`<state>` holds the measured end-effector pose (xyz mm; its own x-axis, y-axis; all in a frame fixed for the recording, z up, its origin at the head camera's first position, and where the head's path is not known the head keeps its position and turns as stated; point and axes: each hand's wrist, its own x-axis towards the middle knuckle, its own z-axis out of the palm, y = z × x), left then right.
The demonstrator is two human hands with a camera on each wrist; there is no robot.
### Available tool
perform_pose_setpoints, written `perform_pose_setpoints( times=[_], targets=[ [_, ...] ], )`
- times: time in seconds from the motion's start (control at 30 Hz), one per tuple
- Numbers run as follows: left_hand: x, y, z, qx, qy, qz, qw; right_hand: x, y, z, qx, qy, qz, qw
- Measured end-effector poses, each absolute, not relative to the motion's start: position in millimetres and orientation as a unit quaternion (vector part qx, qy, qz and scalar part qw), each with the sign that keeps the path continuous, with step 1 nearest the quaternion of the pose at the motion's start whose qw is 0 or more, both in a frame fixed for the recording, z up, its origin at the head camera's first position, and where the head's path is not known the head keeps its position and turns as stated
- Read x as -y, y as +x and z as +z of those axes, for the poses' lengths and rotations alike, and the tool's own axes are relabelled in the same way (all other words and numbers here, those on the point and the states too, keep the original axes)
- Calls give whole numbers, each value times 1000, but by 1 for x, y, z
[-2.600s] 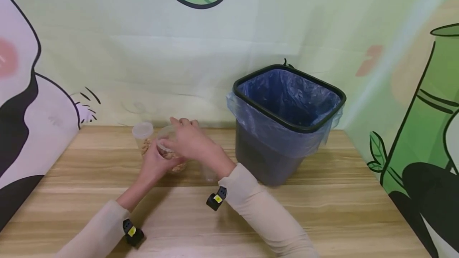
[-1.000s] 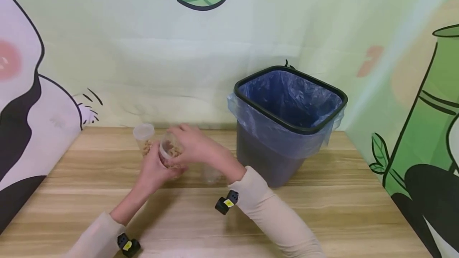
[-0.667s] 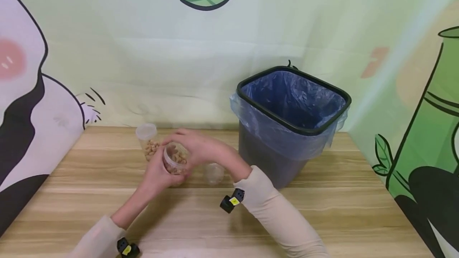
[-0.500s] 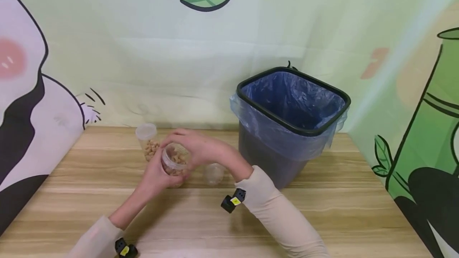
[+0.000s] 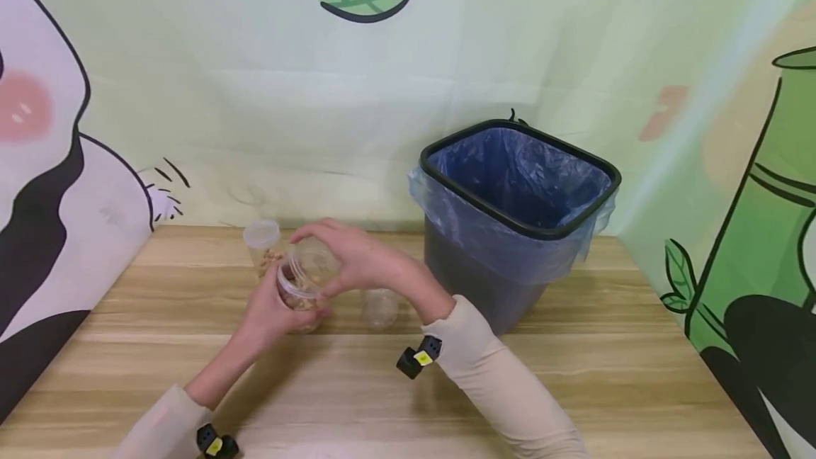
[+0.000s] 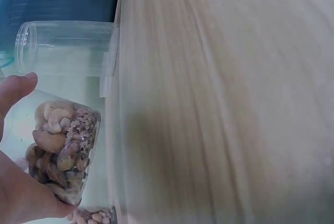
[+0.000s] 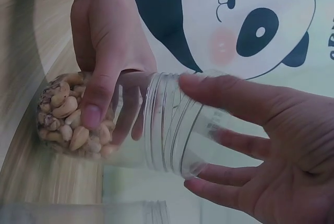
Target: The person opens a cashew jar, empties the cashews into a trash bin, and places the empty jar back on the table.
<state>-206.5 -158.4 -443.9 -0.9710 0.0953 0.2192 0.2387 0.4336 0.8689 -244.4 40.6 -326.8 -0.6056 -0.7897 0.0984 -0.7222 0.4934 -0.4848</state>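
Here we see the left hand point(image 5: 270, 303) grasping a clear nut jar point(image 5: 304, 280), tilted above the wooden table point(image 5: 574, 374), thumb and fingers wrapped round its filled base. The right hand point(image 5: 357, 261) cups the threaded mouth with spread fingers, pinching nothing. We count three jars: this one, a lidded nut jar point(image 5: 263, 246) farther left, an empty jar point(image 5: 380, 307) right, beside one lined bin point(image 5: 516, 211). The hands hide most of the held jar.

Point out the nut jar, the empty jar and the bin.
nut jar point(image 7: 156, 122), right wrist view, clear threaded neck.
empty jar point(image 5: 380, 307), head view, middle of its clear body.
bin point(image 5: 474, 285), head view, dark front wall below the blue liner.
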Motion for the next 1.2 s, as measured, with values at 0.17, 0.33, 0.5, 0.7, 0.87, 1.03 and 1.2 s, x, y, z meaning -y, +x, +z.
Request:
perform_pose_setpoints(
  times=[0.17, 0.33, 0.5, 0.7, 0.87, 1.03, 1.2],
  targets=[
    [159, -207, -444, 838, -105, -532, 62, -47, -244, -328, -865, -411, -278, 67],
    [159, -207, -446, 831, -105, -543, 60, -53, -244, -330, -876, -379, -291, 69],
    [159, -206, -447, 837, -97, -535, 64, -57, -244, -332, -877, -369, -302, 64],
    [163, -203, -446, 845, -96, -522, 69, -60, -248, -337, -870, -379, -310, 47],
    [167, -201, -445, 847, -97, -518, 76, -60, -248, -339, -882, -374, -284, 39],
    [172, -200, -445, 850, -87, -513, 76, -60, -247, -340, -889, -361, -278, 47],
    [174, -200, -447, 857, -81, -503, 77, -59, -246, -342, -897, -342, -274, 53]
  ],
)
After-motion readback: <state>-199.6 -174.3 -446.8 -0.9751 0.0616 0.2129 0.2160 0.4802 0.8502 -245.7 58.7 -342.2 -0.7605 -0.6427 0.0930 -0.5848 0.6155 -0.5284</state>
